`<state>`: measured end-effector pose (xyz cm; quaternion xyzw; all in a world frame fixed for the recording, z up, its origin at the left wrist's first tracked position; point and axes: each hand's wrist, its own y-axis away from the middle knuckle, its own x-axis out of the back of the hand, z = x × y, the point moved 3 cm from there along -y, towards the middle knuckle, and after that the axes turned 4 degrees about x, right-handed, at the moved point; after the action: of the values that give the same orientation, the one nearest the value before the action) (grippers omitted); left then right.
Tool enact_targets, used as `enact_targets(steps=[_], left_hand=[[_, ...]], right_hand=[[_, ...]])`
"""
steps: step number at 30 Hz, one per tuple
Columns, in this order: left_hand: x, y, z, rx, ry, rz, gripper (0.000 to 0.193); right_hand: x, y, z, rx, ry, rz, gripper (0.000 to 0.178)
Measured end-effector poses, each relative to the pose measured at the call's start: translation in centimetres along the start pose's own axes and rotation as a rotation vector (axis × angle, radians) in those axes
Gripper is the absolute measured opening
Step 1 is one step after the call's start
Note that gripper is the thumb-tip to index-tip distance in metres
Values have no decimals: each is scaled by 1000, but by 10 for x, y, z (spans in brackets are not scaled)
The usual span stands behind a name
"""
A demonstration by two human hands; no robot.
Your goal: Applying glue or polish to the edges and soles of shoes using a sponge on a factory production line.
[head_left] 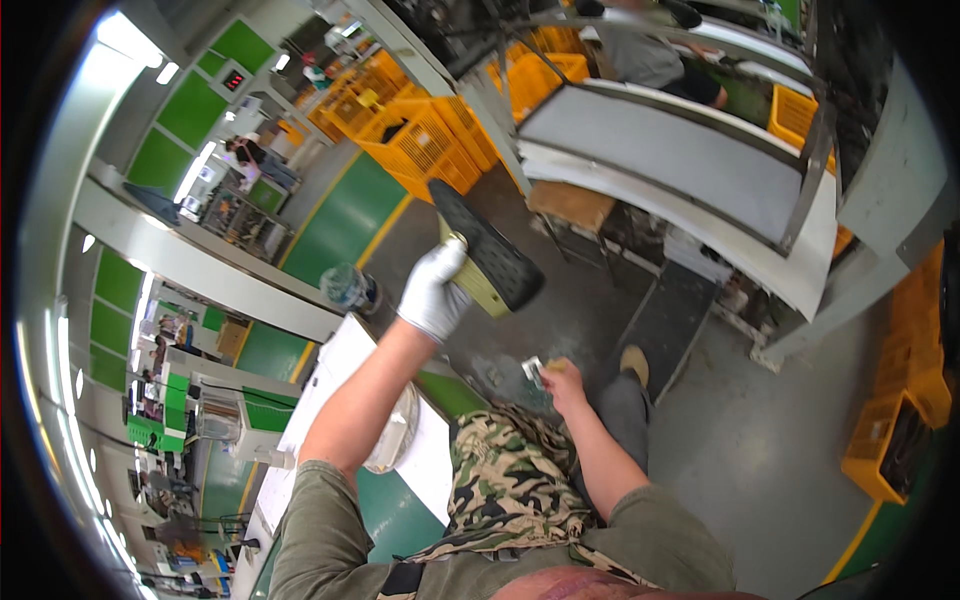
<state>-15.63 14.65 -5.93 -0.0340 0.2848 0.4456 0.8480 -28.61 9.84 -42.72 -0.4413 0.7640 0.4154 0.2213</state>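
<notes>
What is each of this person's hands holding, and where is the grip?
The gloved left hand grips a black-and-tan shoe sole by its lower side edge. The bare right hand pinches a small object, too small to identify.

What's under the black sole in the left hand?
Under the black sole sits a yellowish block, gripped by the gloved left hand. The glove covers the block's lower end, so how far it runs cannot be seen. Grey floor lies below.

White cloth glove (435, 290) grips a matt, dimpled black rubber sole (487, 245).
</notes>
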Motion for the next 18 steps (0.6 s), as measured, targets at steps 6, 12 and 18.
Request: enact_targets(steps=[6, 12, 18], left_hand=[[-57, 30, 56, -176, -52, -49, 36], [-168, 27, 218, -585, -158, -181, 44], [-254, -26, 406, -895, -651, -290, 37]], right_hand=[[9, 1, 10, 28, 59, -67, 21], [12, 8, 12, -11, 136, -68, 22], [-6, 3, 9, -30, 135, -127, 23]])
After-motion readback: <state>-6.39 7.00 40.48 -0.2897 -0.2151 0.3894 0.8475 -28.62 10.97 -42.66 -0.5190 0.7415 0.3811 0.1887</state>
